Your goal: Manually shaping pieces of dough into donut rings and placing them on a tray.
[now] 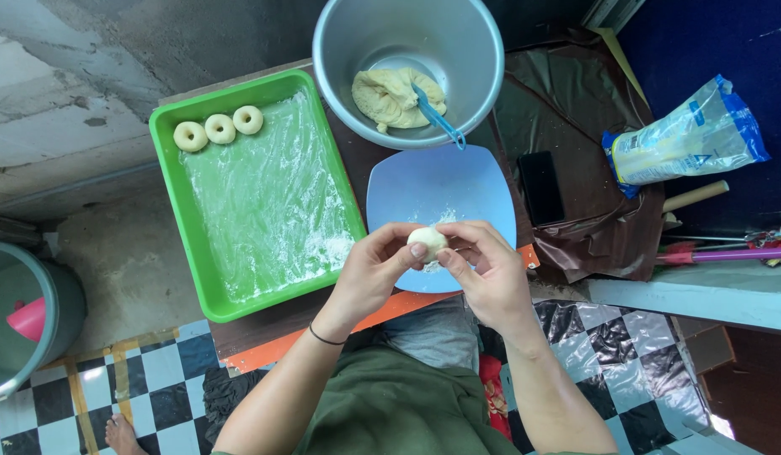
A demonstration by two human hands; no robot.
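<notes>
Two hands meet over the near edge of a pale blue plate (pixel 441 190), both closed round one small ball of dough (pixel 427 240). The left hand (pixel 369 274) cups the ball from the left with its fingers (pixel 417 250) curled under and behind it; the right hand (pixel 487 274) pinches it from the right, thumb and forefinger pressed against its near side. Neither hand is spread: both sets of fingers are narrow and hold the dough ball between them, clear of the plate, which carries a dusting of flour (pixel 445 217).

Far of the plate, a metal bowl (pixel 407 67) holds the remaining mass of dough (pixel 395 97) with a blue scraper (pixel 437 118) resting in it. To the left, a green tray (pixel 256 190), lined with floured film, carries three finished dough rings (pixel 219 128) in a row at its far left corner. To the right lie a dark phone (pixel 540 187) and a bag of flour (pixel 690 139). All stand on a low counter (pixel 357 160) above a chequered floor.

To shape well, the ball would best be turned evenly between the two thumbs, with light pressure so the surface stays smooth, and kept floured so it does not stick to the fingers; rings of matching size appear to be the standard set by those on the tray.
</notes>
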